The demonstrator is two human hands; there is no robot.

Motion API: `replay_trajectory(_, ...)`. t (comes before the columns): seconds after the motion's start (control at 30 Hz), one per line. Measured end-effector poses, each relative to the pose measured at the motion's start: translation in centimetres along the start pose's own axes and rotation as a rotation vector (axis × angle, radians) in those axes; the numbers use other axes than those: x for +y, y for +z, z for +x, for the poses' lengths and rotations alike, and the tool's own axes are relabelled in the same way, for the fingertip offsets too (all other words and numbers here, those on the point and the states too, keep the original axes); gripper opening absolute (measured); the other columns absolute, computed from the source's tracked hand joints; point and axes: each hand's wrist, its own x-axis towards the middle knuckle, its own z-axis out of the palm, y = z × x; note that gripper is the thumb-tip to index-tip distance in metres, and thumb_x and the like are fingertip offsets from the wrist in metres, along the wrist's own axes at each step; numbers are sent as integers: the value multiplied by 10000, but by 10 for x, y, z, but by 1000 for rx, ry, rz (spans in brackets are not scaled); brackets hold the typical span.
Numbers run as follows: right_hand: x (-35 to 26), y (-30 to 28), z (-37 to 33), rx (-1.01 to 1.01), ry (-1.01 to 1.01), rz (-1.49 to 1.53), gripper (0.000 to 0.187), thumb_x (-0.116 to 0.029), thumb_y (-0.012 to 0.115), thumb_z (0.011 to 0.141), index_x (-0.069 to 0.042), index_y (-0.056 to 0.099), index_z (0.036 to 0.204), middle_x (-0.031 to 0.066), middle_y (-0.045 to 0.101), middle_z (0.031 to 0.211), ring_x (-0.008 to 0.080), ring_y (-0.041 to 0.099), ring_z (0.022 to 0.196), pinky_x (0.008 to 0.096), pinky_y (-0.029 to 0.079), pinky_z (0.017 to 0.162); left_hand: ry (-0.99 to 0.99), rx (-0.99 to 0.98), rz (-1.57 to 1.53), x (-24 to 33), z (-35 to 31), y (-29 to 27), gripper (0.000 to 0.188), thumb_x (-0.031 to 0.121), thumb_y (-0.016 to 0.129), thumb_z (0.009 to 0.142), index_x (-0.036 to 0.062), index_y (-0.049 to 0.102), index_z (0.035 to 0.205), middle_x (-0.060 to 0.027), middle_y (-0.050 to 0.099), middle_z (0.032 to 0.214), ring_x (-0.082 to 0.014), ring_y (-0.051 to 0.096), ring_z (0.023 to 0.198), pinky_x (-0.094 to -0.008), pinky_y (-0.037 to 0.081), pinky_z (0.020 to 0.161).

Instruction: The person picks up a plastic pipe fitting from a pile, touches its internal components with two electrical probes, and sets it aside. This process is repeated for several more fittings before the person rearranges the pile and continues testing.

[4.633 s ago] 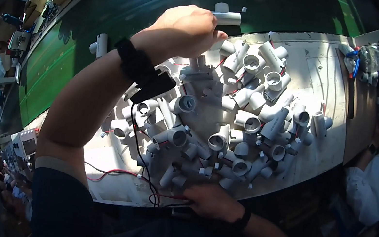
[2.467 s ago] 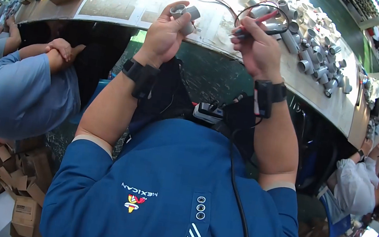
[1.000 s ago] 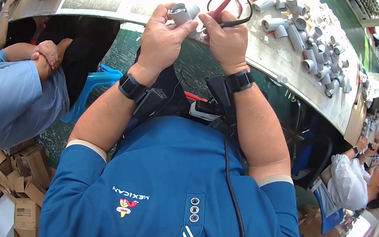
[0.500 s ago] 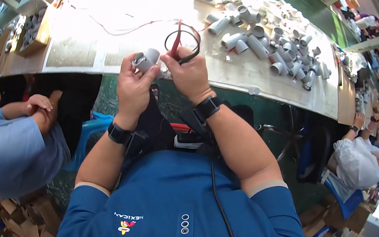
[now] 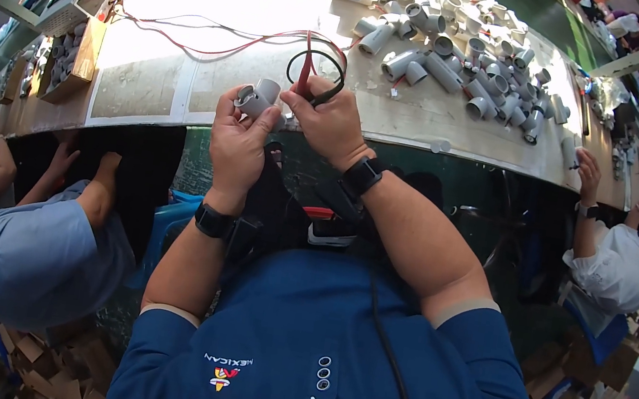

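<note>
Over the near edge of the table, my left hand (image 5: 240,134) is closed around a grey tubular fitting (image 5: 260,100), a short cylinder with a side branch. Its open end faces left and holds something inside that I cannot make out. Close beside it, my right hand (image 5: 330,128) pinches a pair of test probes: a red probe (image 5: 304,73) standing upright and a black probe (image 5: 326,96). Their tips are hidden by my fingers. A black lead loops above the right hand, and a red lead (image 5: 217,53) runs left across the table.
Many similar grey fittings (image 5: 442,71) lie heaped at the table's far right. At the far left stand a white perforated box (image 5: 76,2) and a cardboard box (image 5: 86,57) of grey parts. Co-workers sit on both sides; one at right has a hand (image 5: 587,175) at the table edge.
The view has shifted slightly. My hands keep their holds on the fitting and probes. The right co-worker's hand has risen to a grey piece; the left co-worker's arms have moved apart.
</note>
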Motion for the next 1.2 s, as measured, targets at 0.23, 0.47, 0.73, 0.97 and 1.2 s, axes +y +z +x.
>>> replay_trajectory(0.23, 0, 1, -1, 6, -25, 2, 202, -165, 812, 925, 17, 729, 899, 129, 725, 750, 142, 656, 665, 317, 517, 625, 0, 10, -7, -1, -1, 0, 441, 29, 725, 999, 6, 492, 1374, -147, 645, 1213, -186, 702, 1067, -288, 601, 887)
replay_trajectory(0.47, 0, -5, 2, -1, -23, -27, 191, -173, 796, 949, 5, 732, 926, 83, 721, 755, 115, 638, 654, 290, 511, 611, -10, -4, 47, 5, 11, -8, 424, 37, 729, 995, -6, 517, 1359, -149, 643, 1217, -189, 703, 1053, -289, 604, 874)
replay_trajectory(0.73, -15, -67, -7, -84, 202, 178, 154, -178, 756, 1004, -31, 717, 982, -32, 649, 764, 35, 577, 628, 210, 481, 568, -61, 439, 504, 26, 137, -185, 462, 184, 765, 965, -63, 573, 1305, -187, 681, 1136, -256, 704, 992, -364, 598, 880)
replay_trajectory(0.97, 3, -86, -20, -39, 212, 206, 139, -150, 765, 994, -22, 715, 970, -22, 649, 760, 40, 574, 626, 219, 474, 559, 712, 206, 1453, 18, 184, -118, 454, 244, 743, 936, -34, 649, 1283, -268, 645, 1308, -405, 658, 1126, -452, 532, 1014)
replay_trajectory(1.2, 19, -92, -23, -78, 154, 157, 137, -141, 760, 995, -15, 714, 967, -14, 654, 767, 51, 590, 634, 217, 499, 573, 509, -559, 1295, 6, 204, 152, 585, 505, 822, 840, -2, 742, 1120, -212, 751, 1094, -362, 719, 1036, -429, 565, 906)
